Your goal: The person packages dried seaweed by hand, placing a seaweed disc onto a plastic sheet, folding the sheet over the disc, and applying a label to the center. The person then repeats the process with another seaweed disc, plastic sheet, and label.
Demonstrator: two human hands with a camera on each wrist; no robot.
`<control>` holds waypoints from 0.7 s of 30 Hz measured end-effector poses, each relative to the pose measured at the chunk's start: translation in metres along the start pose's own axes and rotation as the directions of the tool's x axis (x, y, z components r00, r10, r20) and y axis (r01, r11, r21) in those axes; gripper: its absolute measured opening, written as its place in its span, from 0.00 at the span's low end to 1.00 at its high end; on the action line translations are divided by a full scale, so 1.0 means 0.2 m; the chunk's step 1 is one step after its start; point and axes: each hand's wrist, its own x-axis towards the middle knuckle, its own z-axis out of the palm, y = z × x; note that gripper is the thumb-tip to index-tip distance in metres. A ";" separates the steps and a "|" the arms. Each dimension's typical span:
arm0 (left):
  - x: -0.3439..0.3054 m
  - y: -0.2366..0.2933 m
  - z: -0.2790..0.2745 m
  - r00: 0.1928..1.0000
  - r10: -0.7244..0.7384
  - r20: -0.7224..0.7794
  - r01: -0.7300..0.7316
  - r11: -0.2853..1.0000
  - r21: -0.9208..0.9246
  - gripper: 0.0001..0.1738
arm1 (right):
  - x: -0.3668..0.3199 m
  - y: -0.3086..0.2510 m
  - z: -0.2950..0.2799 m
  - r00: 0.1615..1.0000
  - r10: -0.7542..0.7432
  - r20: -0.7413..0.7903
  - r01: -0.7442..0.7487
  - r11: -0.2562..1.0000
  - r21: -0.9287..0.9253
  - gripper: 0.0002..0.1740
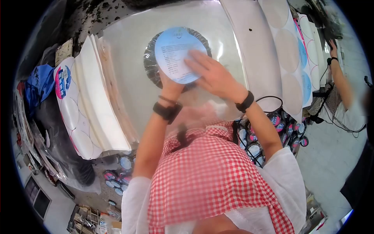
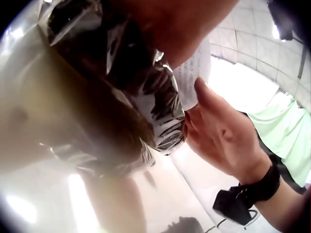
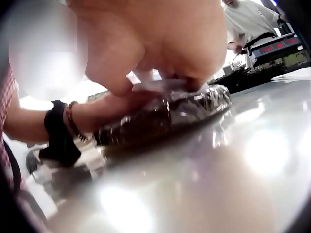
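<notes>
A round blue label with printed text lies tilted over a dark round packet wrapped in crinkled clear film. My right hand reaches across from the right, its slightly blurred fingers extended over the label's right part. The left hand comes from below, and the label covers its fingers. In the right wrist view, the left hand rests at the packet, close over the shiny surface. Beside the packet's film in the left wrist view is the right hand, thumb at the printed label.
Stacks of label sheets flank the work surface, on the left and right. A blue bag is at far left. Many small round packets lie below. Another person stands near a red-lit display.
</notes>
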 end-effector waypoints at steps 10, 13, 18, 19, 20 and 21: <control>0.06 0.04 -0.07 0.973 0.169 0.159 -0.208 0.939 0.275 0.31 | 0.33 0.11 0.30 0.971 0.163 -0.174 -0.132 0.976 0.175 0.31; 0.12 0.26 -0.02 0.963 -0.231 -0.140 0.079 0.737 -0.671 0.30 | 0.34 0.08 0.31 0.989 0.066 -0.134 -0.061 0.997 0.041 0.31; 0.09 0.16 -0.11 0.960 -0.069 -0.273 -0.088 0.849 -0.522 0.31 | 0.37 -0.03 0.34 0.994 -0.033 -0.104 0.011 0.980 -0.200 0.29; 0.08 0.16 -0.13 0.954 -0.030 -0.297 -0.110 0.890 -0.442 0.31 | 0.38 -0.03 0.35 0.995 -0.052 -0.091 0.023 0.957 -0.289 0.30; 0.09 0.16 -0.18 0.929 -0.066 -0.363 -0.109 0.891 -0.440 0.31 | 0.40 -0.02 0.36 0.994 -0.064 -0.088 0.033 0.949 -0.314 0.29; 0.09 0.18 -0.24 0.902 -0.103 -0.420 -0.102 0.893 -0.439 0.31 | 0.41 -0.02 0.37 0.994 -0.069 -0.089 0.035 0.941 -0.336 0.29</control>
